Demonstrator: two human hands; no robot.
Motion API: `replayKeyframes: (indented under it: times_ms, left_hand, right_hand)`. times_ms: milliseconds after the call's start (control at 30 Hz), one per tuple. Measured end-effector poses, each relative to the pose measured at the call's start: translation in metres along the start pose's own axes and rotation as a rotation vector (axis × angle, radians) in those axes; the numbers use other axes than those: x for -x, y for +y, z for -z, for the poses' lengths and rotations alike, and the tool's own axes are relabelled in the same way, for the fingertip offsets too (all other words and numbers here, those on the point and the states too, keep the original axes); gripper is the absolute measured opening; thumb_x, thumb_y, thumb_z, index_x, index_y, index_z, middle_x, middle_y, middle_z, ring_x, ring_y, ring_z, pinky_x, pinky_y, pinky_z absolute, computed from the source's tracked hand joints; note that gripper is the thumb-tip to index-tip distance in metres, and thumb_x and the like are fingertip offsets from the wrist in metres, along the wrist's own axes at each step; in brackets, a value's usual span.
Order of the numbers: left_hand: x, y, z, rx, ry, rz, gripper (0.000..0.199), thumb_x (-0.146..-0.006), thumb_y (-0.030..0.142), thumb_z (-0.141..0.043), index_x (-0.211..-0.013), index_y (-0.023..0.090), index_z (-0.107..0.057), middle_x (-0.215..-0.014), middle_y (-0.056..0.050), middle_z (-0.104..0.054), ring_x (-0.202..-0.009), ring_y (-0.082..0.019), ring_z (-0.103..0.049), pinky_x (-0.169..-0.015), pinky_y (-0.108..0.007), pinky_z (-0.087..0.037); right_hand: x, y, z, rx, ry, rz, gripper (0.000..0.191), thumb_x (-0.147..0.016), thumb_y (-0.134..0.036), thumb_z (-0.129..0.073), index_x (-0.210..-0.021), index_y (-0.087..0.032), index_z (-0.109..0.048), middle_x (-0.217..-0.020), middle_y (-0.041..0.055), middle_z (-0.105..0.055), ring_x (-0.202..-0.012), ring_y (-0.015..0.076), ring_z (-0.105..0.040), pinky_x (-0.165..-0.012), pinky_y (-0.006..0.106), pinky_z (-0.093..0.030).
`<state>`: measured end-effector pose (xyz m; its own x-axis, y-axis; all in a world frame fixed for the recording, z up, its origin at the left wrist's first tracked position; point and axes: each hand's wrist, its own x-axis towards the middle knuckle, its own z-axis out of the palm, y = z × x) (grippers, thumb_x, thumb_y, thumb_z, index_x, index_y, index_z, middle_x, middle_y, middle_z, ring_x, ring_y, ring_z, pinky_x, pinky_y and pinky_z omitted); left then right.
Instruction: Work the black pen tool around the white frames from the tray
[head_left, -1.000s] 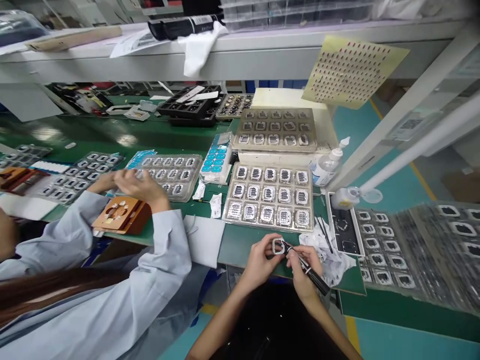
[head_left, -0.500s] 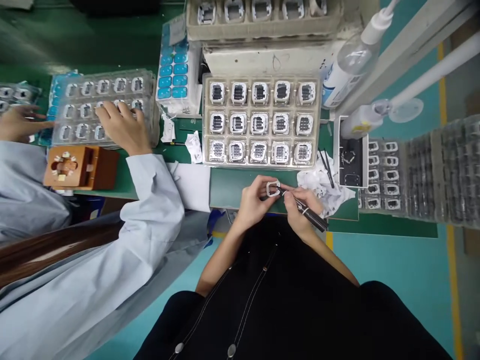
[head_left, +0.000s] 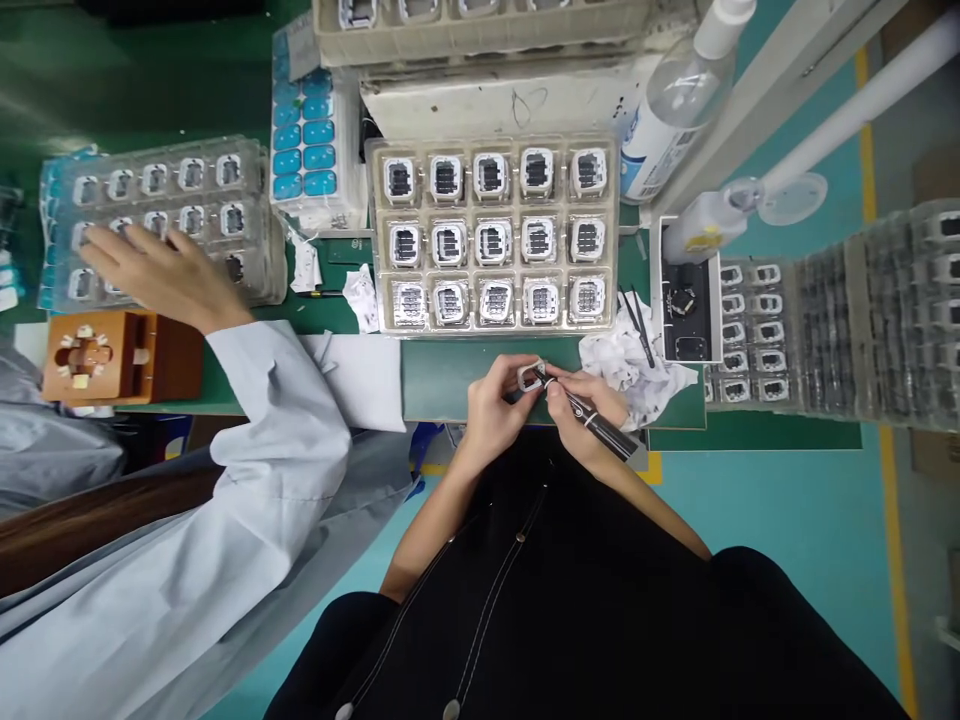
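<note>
Small frame part (head_left: 529,377) was pinched in left hand (head_left: 491,410) above mat edge; black pen tool (head_left: 596,425) gripped in right hand (head_left: 581,415). Tip contact probably unchanged; only the view had tilted down.

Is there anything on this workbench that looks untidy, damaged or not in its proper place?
Mostly tidy. A crumpled white wipe lies loose beside the right hand, and torn paper scraps sit left of the clear parts tray. The tray's parts sit squarely in their pockets; nothing looks spilled or broken.
</note>
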<state>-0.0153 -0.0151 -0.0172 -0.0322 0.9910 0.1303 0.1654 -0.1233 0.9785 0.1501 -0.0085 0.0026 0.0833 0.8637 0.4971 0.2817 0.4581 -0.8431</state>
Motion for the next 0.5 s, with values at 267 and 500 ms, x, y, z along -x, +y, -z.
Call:
replayKeyframes:
  times_ms: [267, 500]
  left_hand:
    - [0.0000, 0.0017, 0.0002, -0.008, 0.001, -0.029, 0.030, -0.109, 0.030, -0.086, -0.137, 0.026, -0.076, -0.129, -0.008, -0.095, -0.115, -0.024, -0.096, -0.101, -0.033, -0.079]
    - [0.0013, 0.0008, 0.0014, -0.034, 0.000, -0.018, 0.030, -0.111, 0.036, -0.086, -0.137, 0.026, -0.076, -0.131, -0.009, -0.094, -0.117, -0.024, -0.095, -0.103, -0.034, -0.079]
  right_hand:
    - [-0.0024, -0.0029, 0.0020, -0.020, -0.014, -0.023, 0.015, -0.106, -0.016, -0.086, -0.108, -0.030, -0.080, -0.099, 0.0023, -0.093, -0.101, 0.0307, -0.097, -0.083, 0.040, -0.082]
    - [-0.0031, -0.0019, 0.0005, -0.002, 0.000, -0.014, 0.011, -0.107, -0.021, -0.086, -0.106, -0.030, -0.079, -0.096, 0.0016, -0.092, -0.094, 0.0285, -0.096, -0.080, 0.040, -0.082]
